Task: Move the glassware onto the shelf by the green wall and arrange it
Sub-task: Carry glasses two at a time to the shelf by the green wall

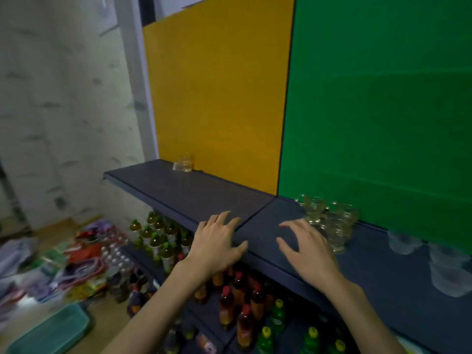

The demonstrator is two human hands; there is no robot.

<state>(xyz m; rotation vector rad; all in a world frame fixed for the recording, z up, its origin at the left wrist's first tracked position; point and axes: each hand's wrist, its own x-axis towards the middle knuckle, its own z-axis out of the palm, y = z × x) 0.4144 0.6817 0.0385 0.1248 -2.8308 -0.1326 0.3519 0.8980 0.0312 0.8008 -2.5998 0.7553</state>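
Note:
A dark blue shelf [184, 190] runs along a yellow panel and a green wall [383, 111]. One clear glass [183, 163] stands alone at the back of the shelf by the yellow panel. A cluster of clear glasses [329, 221] stands on the shelf in front of the green wall. My left hand [217, 241] hovers over the shelf's front edge with fingers spread, holding nothing. My right hand [306, 247] is spread just left of the cluster, its fingers near the closest glass, and I cannot tell whether they touch it.
Frosted plastic cups [447, 267] stand on the shelf further right. Lower shelves hold several drink bottles [163, 241] with green and red caps. Colourful packets [84, 256] lie on the floor at left, beside a teal tray [51, 333].

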